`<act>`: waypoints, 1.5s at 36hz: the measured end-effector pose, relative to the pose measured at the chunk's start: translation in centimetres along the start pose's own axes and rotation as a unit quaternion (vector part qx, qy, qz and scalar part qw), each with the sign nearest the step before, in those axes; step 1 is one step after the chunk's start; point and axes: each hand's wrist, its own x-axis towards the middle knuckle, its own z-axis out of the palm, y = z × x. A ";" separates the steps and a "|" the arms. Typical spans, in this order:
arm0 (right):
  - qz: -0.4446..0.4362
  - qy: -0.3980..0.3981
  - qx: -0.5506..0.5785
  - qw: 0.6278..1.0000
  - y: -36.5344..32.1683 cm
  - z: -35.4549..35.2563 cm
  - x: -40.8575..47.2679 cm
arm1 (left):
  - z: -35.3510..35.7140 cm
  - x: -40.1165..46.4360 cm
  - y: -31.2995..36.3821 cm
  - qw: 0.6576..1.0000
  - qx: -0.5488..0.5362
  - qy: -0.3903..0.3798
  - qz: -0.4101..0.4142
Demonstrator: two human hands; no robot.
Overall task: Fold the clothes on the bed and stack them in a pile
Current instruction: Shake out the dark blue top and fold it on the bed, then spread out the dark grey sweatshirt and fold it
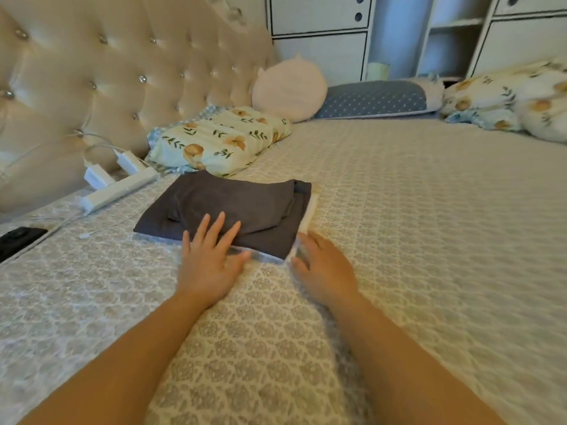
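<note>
A folded dark grey garment (233, 204) lies on top of a folded white garment (308, 219), whose edge shows along the right and near sides of the small pile. The pile sits on the patterned bed cover (399, 225). My left hand (211, 256) rests flat on the near edge of the grey garment, fingers straight and spread. My right hand (322, 262) touches the pile's near right corner at the white edge; its fingertips are blurred and partly hidden.
A tufted headboard (107, 72) runs along the left. A white power strip with chargers (119, 185) and a black phone (18, 240) lie left of the pile. Floral pillows (221, 139), a round white cushion (288, 87) and a blue pillow (374, 99) sit behind.
</note>
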 end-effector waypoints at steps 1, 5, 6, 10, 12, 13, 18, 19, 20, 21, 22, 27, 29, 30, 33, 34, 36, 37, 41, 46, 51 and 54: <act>0.002 -0.001 -0.016 1.000 0.3 -0.6 -1.2 | -0.1 -1.1 1.3 0.999 0.026 -0.022 0.027; -0.002 -0.030 -0.050 0.998 2.2 -3.7 -8.2 | -0.9 -6.0 7.8 0.995 -0.036 -0.084 0.050; -0.004 -0.031 -0.050 0.998 3.1 -4.5 -10.2 | -0.9 -7.1 9.6 0.992 -0.054 -0.109 0.043; 0.032 -0.006 -0.047 0.998 8.5 -9.1 -19.3 | -0.7 -10.8 18.6 0.970 -0.032 -0.224 0.091; 0.066 0.017 -0.050 0.996 11.4 -11.9 -23.9 | -0.5 -12.4 23.9 0.953 -0.037 -0.271 0.127; 0.086 0.030 -0.052 0.995 12.8 -13.4 -26.2 | -0.1 -13.4 26.7 0.945 -0.032 -0.286 0.158; 0.206 0.149 -0.084 0.964 19.8 -20.6 -36.9 | 1.9 -18.6 40.8 0.901 -0.056 -0.303 0.307; 0.234 0.173 -0.096 0.952 21.2 -21.9 -38.9 | 2.4 -19.6 43.4 0.894 -0.064 -0.302 0.323; 0.263 0.193 -0.108 0.939 22.5 -23.1 -40.9 | 2.8 -20.5 46.0 0.891 -0.071 -0.299 0.335; 0.289 0.209 -0.120 0.926 23.6 -24.1 -42.6 | 3.2 -21.2 48.1 0.889 -0.079 -0.293 0.342; 0.313 0.225 -0.133 0.913 24.8 -25.1 -44.3 | 3.6 -21.9 50.4 0.887 -0.087 -0.289 0.349; 0.383 0.297 -0.231 0.844 30.3 -30.1 -52.0 | 5.5 -24.8 61.6 0.864 -0.149 -0.301 0.375; 0.374 0.355 -0.277 0.811 31.9 -31.7 -53.7 | 5.9 -25.5 65.5 0.862 -0.195 -0.279 0.375; 0.360 0.386 -0.301 0.794 32.7 -32.3 -54.2 | 6.1 -25.8 67.2 0.861 -0.216 -0.261 0.380; 0.314 0.441 -0.356 0.762 34.3 -33.4 -54.5 | 6.9 -26.3 71.5 0.855 -0.257 -0.191 0.408; 0.307 0.449 -0.359 0.759 34.7 -33.5 -54.3 | 7.2 -26.3 72.6 0.854 -0.264 -0.167 0.417; 0.301 0.470 -0.347 0.754 35.1 -33.9 -53.9 | 7.7 -26.3 74.6 0.851 -0.274 -0.124 0.431; 0.298 0.485 -0.337 0.750 35.1 -34.0 -53.8 | 7.8 -26.3 75.4 0.847 -0.281 -0.107 0.438; 0.266 0.539 -0.292 0.744 34.3 -34.3 -54.3 | 7.8 -25.9 77.2 0.799 -0.350 -0.049 0.487; 0.243 0.545 -0.309 0.741 34.7 -38.6 -53.8 | 6.4 -22.6 80.0 0.797 -0.405 -0.015 0.448; 0.369 0.423 -0.321 0.762 38.5 -45.0 -51.1 | 4.6 -17.5 85.8 0.861 -0.238 -0.031 0.448; 0.373 0.395 -0.343 0.767 41.0 -47.6 -49.9 | 4.1 -15.3 88.9 0.868 -0.183 -0.042 0.459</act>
